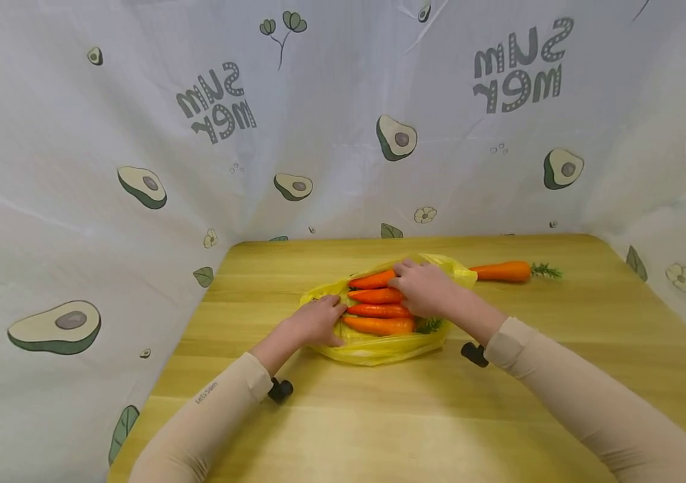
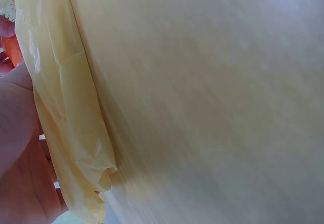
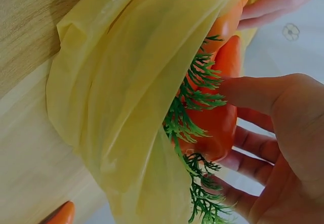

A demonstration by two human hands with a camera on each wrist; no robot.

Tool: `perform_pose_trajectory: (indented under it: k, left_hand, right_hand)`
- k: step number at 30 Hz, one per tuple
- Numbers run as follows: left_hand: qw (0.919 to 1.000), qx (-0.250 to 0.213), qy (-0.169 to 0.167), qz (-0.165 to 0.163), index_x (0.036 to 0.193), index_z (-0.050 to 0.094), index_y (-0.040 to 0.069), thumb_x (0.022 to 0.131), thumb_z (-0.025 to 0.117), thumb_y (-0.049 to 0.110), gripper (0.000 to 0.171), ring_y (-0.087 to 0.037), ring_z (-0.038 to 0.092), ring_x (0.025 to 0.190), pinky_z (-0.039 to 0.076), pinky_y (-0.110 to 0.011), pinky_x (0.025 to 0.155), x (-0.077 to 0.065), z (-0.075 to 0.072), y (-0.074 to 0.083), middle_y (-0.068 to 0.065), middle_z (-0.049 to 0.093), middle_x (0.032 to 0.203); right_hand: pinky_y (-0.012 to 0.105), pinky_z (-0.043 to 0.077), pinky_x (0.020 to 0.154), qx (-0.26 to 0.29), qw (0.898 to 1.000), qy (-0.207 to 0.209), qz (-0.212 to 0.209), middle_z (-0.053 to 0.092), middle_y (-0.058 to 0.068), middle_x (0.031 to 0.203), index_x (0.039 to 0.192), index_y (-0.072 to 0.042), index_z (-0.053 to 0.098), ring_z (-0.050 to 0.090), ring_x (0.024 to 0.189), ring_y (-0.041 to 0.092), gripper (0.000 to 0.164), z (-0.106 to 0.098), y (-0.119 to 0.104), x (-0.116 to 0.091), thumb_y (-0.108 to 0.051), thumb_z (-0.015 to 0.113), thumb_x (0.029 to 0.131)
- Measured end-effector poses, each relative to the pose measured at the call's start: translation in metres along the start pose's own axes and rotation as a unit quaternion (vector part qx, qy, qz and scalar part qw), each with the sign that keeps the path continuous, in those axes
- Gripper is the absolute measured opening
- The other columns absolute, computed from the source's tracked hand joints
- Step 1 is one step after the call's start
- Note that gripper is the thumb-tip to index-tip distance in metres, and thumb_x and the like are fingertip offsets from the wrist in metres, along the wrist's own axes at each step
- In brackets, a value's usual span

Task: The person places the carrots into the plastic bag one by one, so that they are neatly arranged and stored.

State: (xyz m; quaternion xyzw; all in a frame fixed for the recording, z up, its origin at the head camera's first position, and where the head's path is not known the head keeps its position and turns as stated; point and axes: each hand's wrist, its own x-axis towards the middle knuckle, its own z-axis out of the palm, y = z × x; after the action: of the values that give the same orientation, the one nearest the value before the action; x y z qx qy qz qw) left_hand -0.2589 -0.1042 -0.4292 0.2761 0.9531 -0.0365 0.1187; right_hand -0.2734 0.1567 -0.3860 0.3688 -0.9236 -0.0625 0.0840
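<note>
Several orange carrots (image 1: 379, 326) lie side by side in an opened yellow plastic bag (image 1: 373, 354), tips to the left. My right hand (image 1: 424, 287) reaches over their thick ends. In the right wrist view, its thumb and fingers hold a carrot (image 3: 215, 127) by the thick end, beside feathery green tops (image 3: 195, 97). At the bag's left side is my left hand (image 1: 318, 320), fingers spread loosely near the carrot tips. The left wrist view has the bag's side (image 2: 66, 107) along that hand, with part of the fingers hidden behind the plastic.
Another carrot (image 1: 505, 272) with a green top lies on the wooden table (image 1: 379, 429), just right of the bag. A pale sheet (image 1: 343, 134) printed with avocados hangs behind and beside the table. Black wrist mounts (image 1: 280, 390) stick out below both sleeves.
</note>
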Motion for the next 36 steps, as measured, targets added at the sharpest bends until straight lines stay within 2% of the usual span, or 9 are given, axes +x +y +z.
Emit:
perform_pose_trajectory:
  k: [8,14,17,22,27,36]
  left_hand:
    - [1.0,0.003,0.009,-0.002,0.153,0.044,0.013,0.088,0.072,0.054,0.082,-0.03,0.034,0.149,0.034,-0.047,0.119,0.003,0.003,-0.001,-0.012,0.036,0.16]
    - [0.9999,0.004,0.008,-0.005,0.153,0.043,0.014,0.088,0.072,0.055,0.082,-0.03,0.034,0.149,0.034,-0.047,0.119,0.004,0.001,-0.002,-0.012,0.036,0.16]
    - [0.9999,0.009,0.007,-0.005,0.153,0.044,0.014,0.088,0.072,0.055,0.082,-0.029,0.034,0.149,0.034,-0.048,0.119,0.004,0.001,-0.003,-0.011,0.036,0.16]
    - [0.9995,0.029,0.008,0.0,0.152,0.045,0.015,0.086,0.072,0.059,0.083,-0.028,0.036,0.147,0.036,-0.05,0.117,0.003,0.0,-0.004,-0.01,0.039,0.158]
    - [0.9992,0.038,0.01,0.002,0.15,0.047,0.016,0.085,0.073,0.06,0.082,-0.026,0.037,0.146,0.034,-0.053,0.118,0.003,0.0,-0.004,-0.008,0.041,0.156]
    - [0.9995,0.03,0.01,-0.001,0.15,0.046,0.019,0.085,0.072,0.061,0.081,-0.026,0.035,0.148,0.028,-0.059,0.119,0.003,-0.001,-0.003,-0.006,0.04,0.157]
  right_hand:
    - [0.048,0.055,0.079,0.016,1.0,0.022,-0.001,0.063,0.009,0.102,0.107,-0.009,0.075,0.055,0.093,0.027,0.024,-0.008,0.0,-0.002,-0.019,0.08,0.085]
    - [0.044,0.055,0.077,0.03,0.999,0.027,0.005,0.064,0.011,0.113,0.113,-0.009,0.074,0.056,0.098,0.028,0.029,-0.02,0.008,-0.006,-0.019,0.079,0.087]
    - [0.044,0.056,0.082,0.056,0.998,0.027,0.012,0.065,0.013,0.12,0.119,-0.007,0.073,0.058,0.104,0.03,0.033,-0.024,0.013,-0.008,-0.021,0.077,0.089]
    - [0.05,0.053,0.094,0.1,0.994,0.029,0.029,0.063,0.018,0.127,0.125,-0.004,0.069,0.058,0.115,0.036,0.038,-0.034,0.022,-0.013,-0.021,0.075,0.092]
    - [0.057,0.049,0.099,0.106,0.992,0.044,0.048,0.062,0.019,0.13,0.126,-0.005,0.069,0.056,0.121,0.04,0.037,-0.041,0.035,-0.019,-0.021,0.074,0.092]
    - [0.059,0.049,0.097,0.137,0.985,0.054,0.093,0.061,0.02,0.131,0.127,-0.008,0.069,0.053,0.123,0.041,0.035,-0.053,0.064,-0.033,-0.024,0.069,0.096]
